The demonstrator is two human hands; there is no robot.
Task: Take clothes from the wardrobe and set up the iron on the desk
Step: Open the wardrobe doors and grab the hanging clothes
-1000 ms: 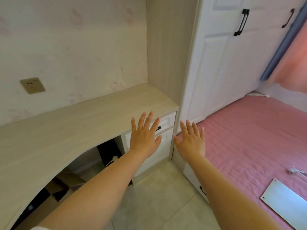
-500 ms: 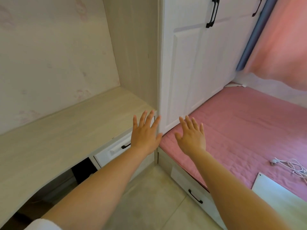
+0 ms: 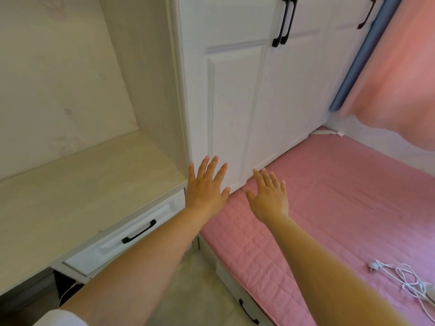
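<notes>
The white wardrobe point(image 3: 235, 95) fills the upper middle, its doors closed, with black handles point(image 3: 283, 22) high up. The pale wood desk point(image 3: 82, 198) runs along the left, bare on top. My left hand point(image 3: 206, 187) is stretched out flat with fingers spread, in front of the wardrobe's lower corner. My right hand point(image 3: 268, 196) is also flat and spread, held over the edge of the pink bed. Both hands hold nothing. No clothes or iron are in sight.
A pink quilted bed point(image 3: 341, 208) lies right of the wardrobe, with a white cable point(image 3: 404, 276) on it at the lower right. A desk drawer point(image 3: 131, 234) and a bed-base drawer point(image 3: 248, 311) have black handles. A pink curtain point(image 3: 397, 67) hangs at the upper right.
My view has swung right and closer to the wardrobe. The desk has slid left, the wall socket has left the frame. Both hands stay outstretched and spread.
</notes>
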